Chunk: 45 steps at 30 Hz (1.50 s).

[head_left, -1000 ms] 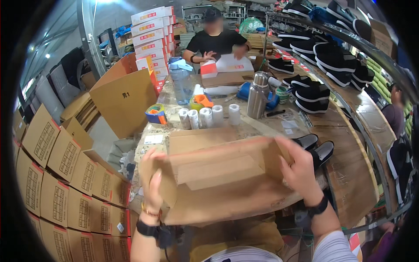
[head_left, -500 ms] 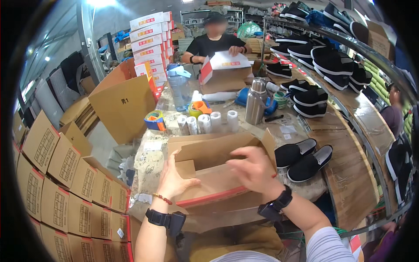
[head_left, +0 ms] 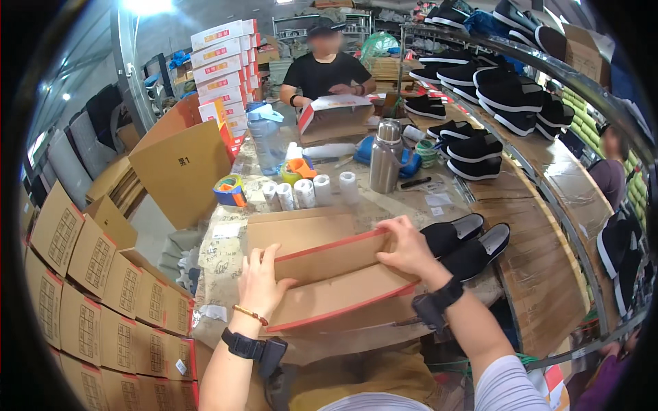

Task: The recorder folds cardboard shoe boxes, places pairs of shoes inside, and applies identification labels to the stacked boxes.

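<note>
— Cluttered on every side, the counter [head_left: 439, 195] carries the work: a person folds a flat brown cardboard box blank with red edges [head_left: 336, 277] at its near edge, with a co-worker in a black shirt [head_left: 325, 72] folding another box at the far end.

— How do the hands sit?

— The left hand [head_left: 259, 281] lies spread, fingers [head_left: 266, 255] open and pressing the left part of the panel. The right hand [head_left: 406, 248] curls over the upper right edge, fingers closed on the cardboard flap. The blank lies between both, resting on other flat cardboard sheets [head_left: 301, 226].

— What could go wrong?

— Probably a crooked crease. If the right hand pulls harder than the left holds down, the panel could slide on the smooth sheets beneath and fold off its score line.

— Anything nearby at risk?

— Yes. 2 black slip-on shoes [head_left: 466, 243] lie just beside the right wrist, near the counter's edge; a wide swing of the elbow could knock them off. Behind the blank stand 4 white rolls [head_left: 308, 192] and a steel flask [head_left: 386, 156]. A flap springing up might tip the rolls, though the flask sits further back.

— And the box itself?

— Its near edge overhangs toward the person, so a slip could send it into the lap.
</note>
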Each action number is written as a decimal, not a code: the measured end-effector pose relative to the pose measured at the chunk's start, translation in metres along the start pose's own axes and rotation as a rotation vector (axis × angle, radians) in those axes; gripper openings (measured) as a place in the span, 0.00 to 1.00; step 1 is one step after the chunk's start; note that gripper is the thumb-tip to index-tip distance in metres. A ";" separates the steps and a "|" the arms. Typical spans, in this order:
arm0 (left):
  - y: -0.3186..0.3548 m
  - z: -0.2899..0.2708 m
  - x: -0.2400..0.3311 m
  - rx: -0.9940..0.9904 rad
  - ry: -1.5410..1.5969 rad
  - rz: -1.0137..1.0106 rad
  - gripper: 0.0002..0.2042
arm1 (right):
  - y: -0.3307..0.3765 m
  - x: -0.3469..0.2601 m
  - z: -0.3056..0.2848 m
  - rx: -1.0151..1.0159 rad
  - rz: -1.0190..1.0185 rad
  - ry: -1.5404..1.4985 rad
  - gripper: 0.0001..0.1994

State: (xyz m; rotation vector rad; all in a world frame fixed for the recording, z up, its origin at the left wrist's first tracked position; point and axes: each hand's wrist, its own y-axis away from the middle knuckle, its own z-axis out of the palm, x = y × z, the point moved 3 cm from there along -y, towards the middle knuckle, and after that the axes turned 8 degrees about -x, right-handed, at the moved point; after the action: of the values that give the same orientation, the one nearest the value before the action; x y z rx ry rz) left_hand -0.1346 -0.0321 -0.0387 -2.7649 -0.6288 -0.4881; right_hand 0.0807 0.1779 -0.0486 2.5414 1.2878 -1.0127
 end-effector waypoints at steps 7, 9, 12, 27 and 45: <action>0.011 -0.058 0.018 0.450 0.083 0.280 0.26 | 0.024 0.005 -0.024 0.208 -0.136 -0.595 0.20; 0.004 -0.047 0.005 0.119 0.281 0.160 0.25 | 0.033 0.026 -0.033 0.217 -0.199 -0.721 0.15; 0.012 0.014 0.018 -0.075 0.075 0.120 0.24 | 0.048 0.099 -0.054 0.540 -0.131 0.025 0.17; 0.021 0.036 0.036 0.020 -0.109 0.240 0.23 | 0.063 0.212 -0.010 0.452 0.375 0.040 0.28; 0.054 0.078 0.112 -0.135 0.569 0.379 0.19 | 0.104 0.104 0.011 -0.092 -0.599 -2.289 0.24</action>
State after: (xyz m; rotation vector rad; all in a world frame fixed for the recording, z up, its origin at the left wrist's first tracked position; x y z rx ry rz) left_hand 0.0056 -0.0129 -0.0765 -2.5742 0.0610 -1.1862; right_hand 0.1967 0.1780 -0.1395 -0.2188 0.8172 -2.2631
